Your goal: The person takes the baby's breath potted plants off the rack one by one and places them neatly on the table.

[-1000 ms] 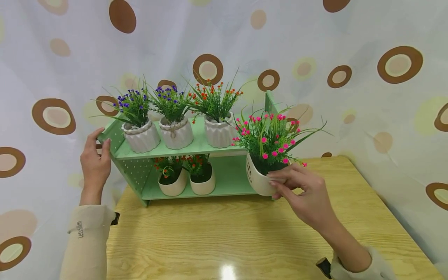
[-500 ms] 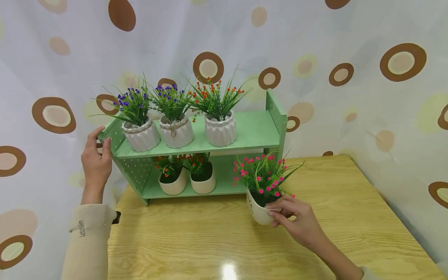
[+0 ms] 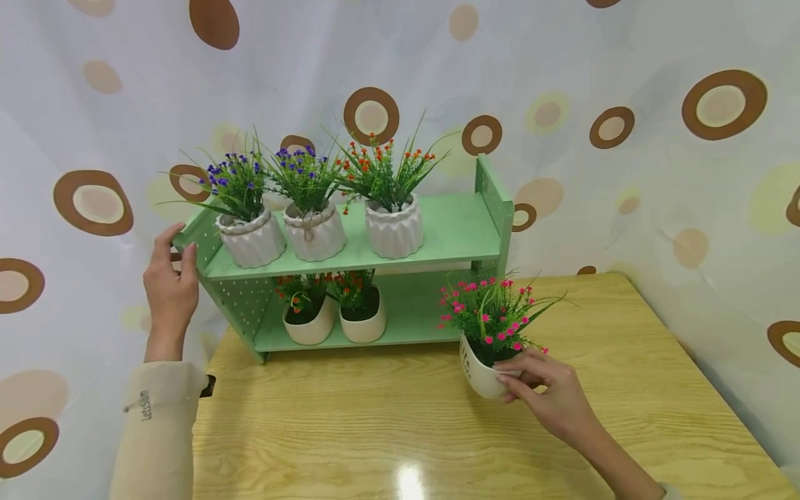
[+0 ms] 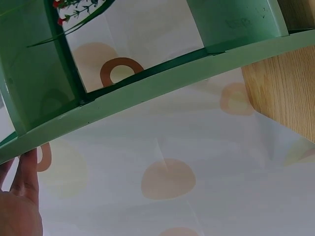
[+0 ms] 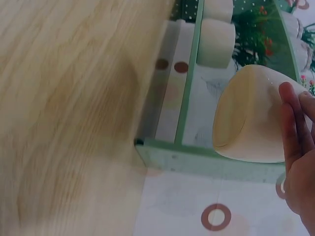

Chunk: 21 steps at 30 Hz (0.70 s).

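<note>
My right hand point(image 3: 553, 392) pinches the rim of a white pot point(image 3: 484, 375) with pink flowers, in front of the green shelf's point(image 3: 450, 232) lower right part. The right wrist view shows the pot's underside point(image 5: 234, 110), held off the table, with my right hand point(image 5: 300, 147) at its side. At the shelf's upper left corner, my left hand point(image 3: 170, 295) grips the side panel between fingers and thumb. In the left wrist view, the fingertips of that hand point(image 4: 22, 196) touch the green edge point(image 4: 147, 93).
On the upper shelf stand two pots with purple flowers point(image 3: 251, 239) point(image 3: 314, 232) and one with orange flowers point(image 3: 394, 229). Two white pots point(image 3: 309, 323) point(image 3: 364, 319) with red flowers stand on the lower shelf. Beneath is a wooden table point(image 3: 350, 423), with a patterned curtain point(image 3: 562, 42) behind.
My right hand has lowered the pink-flowered pot from the upper shelf's right front, moving it first slightly left, then right. My left hand keeps its grip on the shelf.
</note>
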Motion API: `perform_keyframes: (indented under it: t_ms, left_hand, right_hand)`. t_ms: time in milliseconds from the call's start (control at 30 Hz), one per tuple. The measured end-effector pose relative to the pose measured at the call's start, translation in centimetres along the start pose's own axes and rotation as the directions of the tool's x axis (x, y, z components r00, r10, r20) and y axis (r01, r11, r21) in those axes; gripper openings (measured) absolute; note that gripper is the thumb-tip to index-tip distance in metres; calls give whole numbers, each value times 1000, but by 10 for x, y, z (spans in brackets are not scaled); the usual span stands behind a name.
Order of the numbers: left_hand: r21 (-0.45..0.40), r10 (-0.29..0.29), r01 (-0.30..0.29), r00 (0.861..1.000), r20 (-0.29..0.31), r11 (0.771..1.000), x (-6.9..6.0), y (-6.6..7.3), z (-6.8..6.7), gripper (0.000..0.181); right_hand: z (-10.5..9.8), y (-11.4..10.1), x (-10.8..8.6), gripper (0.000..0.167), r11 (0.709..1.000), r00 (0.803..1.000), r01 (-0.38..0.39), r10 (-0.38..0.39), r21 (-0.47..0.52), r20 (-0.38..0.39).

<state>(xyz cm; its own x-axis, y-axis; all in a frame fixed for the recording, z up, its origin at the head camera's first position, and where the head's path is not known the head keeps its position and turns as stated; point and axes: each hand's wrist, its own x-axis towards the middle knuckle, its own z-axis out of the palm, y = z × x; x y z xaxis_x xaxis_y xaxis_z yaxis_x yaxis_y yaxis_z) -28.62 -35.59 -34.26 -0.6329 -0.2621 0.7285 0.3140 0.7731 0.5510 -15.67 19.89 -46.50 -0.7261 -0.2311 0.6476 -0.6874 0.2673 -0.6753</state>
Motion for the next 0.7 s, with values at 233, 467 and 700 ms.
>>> perform_keyframes:
  t_ms: [233,467,700]
  left_hand:
    - [2,15,-15,1000,-2,1000,1,0,-3,42]
    - [16,7,-7,1000,-3,1000,2,-2,-3,42]
    - [7,2,-2,1000,8,1000,0,1,-2,42]
  right_hand:
    - [-36,7,7,36,995,999,2,-7,-98,-46]
    - [-65,18,19,38,983,996,9,-25,-181,-91]
    - [-84,33,28,30,980,989,-11,-19,-199,-149]
